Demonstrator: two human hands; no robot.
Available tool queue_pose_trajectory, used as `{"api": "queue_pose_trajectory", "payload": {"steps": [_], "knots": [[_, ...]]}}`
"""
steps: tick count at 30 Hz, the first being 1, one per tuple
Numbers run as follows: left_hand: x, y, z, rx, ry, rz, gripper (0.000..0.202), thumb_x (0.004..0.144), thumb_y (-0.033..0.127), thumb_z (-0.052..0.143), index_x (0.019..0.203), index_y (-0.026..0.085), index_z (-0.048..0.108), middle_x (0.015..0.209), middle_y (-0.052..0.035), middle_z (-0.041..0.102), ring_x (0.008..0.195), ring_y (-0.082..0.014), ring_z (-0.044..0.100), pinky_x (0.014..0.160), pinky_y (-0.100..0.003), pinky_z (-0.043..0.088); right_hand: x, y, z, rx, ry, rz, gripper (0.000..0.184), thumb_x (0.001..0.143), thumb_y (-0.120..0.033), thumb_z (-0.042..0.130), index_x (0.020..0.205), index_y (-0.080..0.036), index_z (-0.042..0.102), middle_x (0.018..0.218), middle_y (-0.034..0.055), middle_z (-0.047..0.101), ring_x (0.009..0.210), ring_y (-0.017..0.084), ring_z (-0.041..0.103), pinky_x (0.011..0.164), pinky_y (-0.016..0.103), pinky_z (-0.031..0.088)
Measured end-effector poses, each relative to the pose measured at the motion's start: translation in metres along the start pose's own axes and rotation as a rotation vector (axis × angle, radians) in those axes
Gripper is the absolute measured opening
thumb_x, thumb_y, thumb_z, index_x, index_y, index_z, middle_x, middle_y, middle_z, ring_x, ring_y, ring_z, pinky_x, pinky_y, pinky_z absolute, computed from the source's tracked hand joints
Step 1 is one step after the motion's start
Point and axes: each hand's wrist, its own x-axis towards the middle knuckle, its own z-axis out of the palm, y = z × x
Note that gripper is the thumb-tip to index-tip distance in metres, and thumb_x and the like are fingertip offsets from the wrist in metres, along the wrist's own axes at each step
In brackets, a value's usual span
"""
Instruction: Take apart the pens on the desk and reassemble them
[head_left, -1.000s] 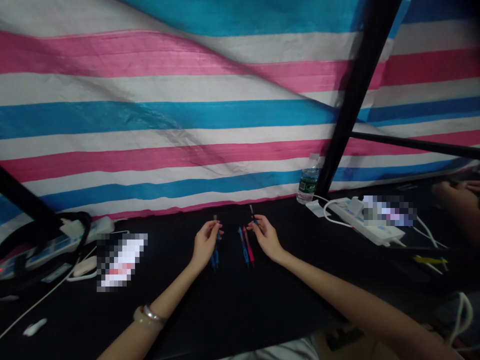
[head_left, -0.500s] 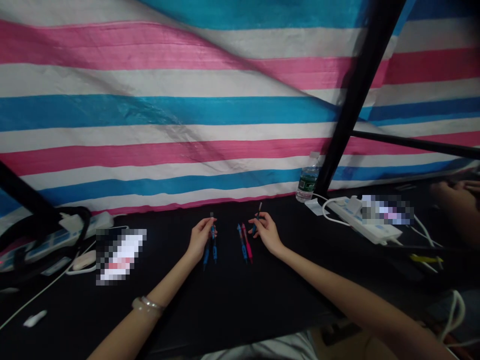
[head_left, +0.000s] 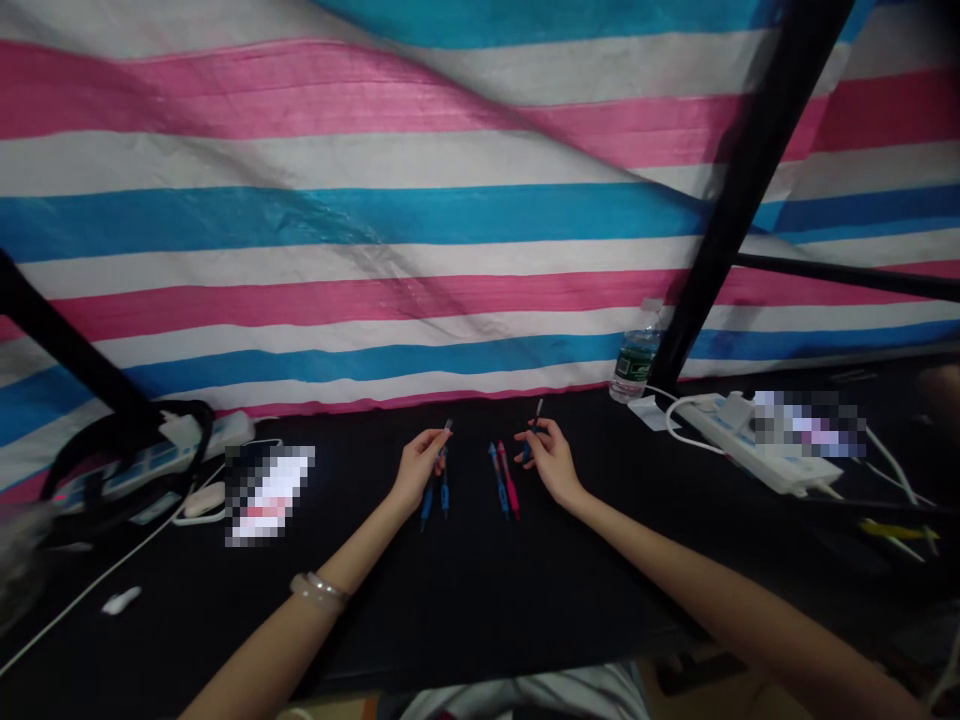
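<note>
My left hand (head_left: 420,466) is closed in a pinch on a blue pen (head_left: 427,508), whose greyish end sticks up above the fingers. Just right of it, another blue pen (head_left: 445,498) lies partly hidden by the fingertips; whether they touch it I cannot tell. My right hand (head_left: 555,466) pinches a dark pen (head_left: 538,412), its thin pale end pointing up and the rest mostly covered by the fingers. Between the hands, a blue pen (head_left: 499,484) and a pink pen (head_left: 509,482) lie side by side on the black table (head_left: 480,590).
A water bottle (head_left: 636,352) stands at the back beside a black post (head_left: 739,200). Power strips with cables lie right (head_left: 772,445) and left (head_left: 229,435). A blurred-out bright screen (head_left: 274,500) and a small white object (head_left: 121,600) are at left. Another person's hand (head_left: 941,390) shows far right.
The view has swung slightly left, shifting everything rightward in the picture. The pen in my left hand leans more to the right at its top. My right hand keeps its grip.
</note>
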Motion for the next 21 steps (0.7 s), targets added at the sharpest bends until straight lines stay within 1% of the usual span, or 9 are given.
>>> {"api": "queue_pose_trajectory", "payload": {"steps": [6,11,14,21], "knots": [[0.0008,-0.0012,-0.0002,0.018,-0.017,-0.005,0.04,0.064,0.048,0.065,0.084,0.014,0.061,0.045,0.0063,0.042,0.039,-0.0062,0.039,0.037,-0.017,0.027,-0.0003,-0.0036,-0.0001,-0.023,0.031,0.004,0.035,0.073,-0.043,0.055,0.096,-0.02,0.043,0.079,0.0026,0.063,0.046,0.011,0.057,0.036,0.018,0.04],[0.003,-0.0045,-0.0017,0.016,-0.037,-0.002,0.038,0.065,0.048,0.064,0.084,0.015,0.061,0.043,0.0066,0.042,0.038,-0.0063,0.039,0.037,-0.016,0.027,0.0008,-0.0008,-0.0009,-0.023,0.018,0.003,0.037,0.073,-0.045,0.055,0.098,-0.02,0.043,0.079,0.0029,0.063,0.046,0.01,0.057,0.036,0.018,0.04],[0.0039,-0.0057,-0.0017,0.022,-0.029,-0.004,0.039,0.064,0.048,0.065,0.084,0.015,0.061,0.042,0.0067,0.042,0.037,-0.0062,0.038,0.037,-0.017,0.027,0.0014,0.0006,-0.0017,-0.029,0.012,0.008,0.039,0.073,-0.046,0.055,0.098,-0.02,0.043,0.08,0.0035,0.063,0.045,0.01,0.056,0.036,0.018,0.04],[0.0018,-0.0034,-0.001,0.086,-0.055,0.023,0.035,0.065,0.045,0.066,0.083,0.016,0.064,0.045,0.0063,0.043,0.038,-0.0059,0.037,0.039,-0.018,0.028,0.0018,0.001,-0.002,-0.047,0.012,0.025,0.04,0.072,-0.045,0.056,0.1,-0.019,0.044,0.081,0.0036,0.064,0.045,0.01,0.056,0.036,0.017,0.038]]}}
